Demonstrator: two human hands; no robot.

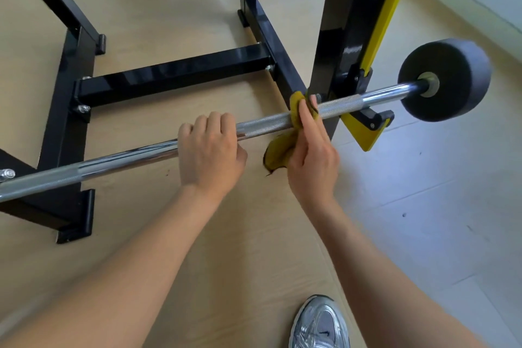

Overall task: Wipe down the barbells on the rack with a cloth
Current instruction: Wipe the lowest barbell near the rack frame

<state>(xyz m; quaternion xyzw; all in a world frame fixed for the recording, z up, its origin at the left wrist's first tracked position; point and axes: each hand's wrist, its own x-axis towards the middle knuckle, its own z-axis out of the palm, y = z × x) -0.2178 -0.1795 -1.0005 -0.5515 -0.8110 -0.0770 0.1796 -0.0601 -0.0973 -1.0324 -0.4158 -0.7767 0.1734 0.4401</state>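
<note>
In the head view, one long shiny silver steel barbell (262,123) is seen lying across the picture, from low on the left to higher on the right. Its right end is held up by a hook on the black and yellow metal rack (339,8). One round grey weight disc (449,79) is fixed just past the hook.

The bar is gripped from above by the left hand (210,152), with the fingers curled over it. One soft yellow cloth (278,150) is wrapped round the bar just to the right of that hand. It is held tight there by the right hand (310,161).

Since the cloth is in the right hand, the bar is best rubbed along its length, toward the disc or back toward the left hand.

A bit of a second bar may be seen at the top left edge, but this cannot be told for sure. One silver shoe (319,325) is seen on the pale floor (423,206).
</note>
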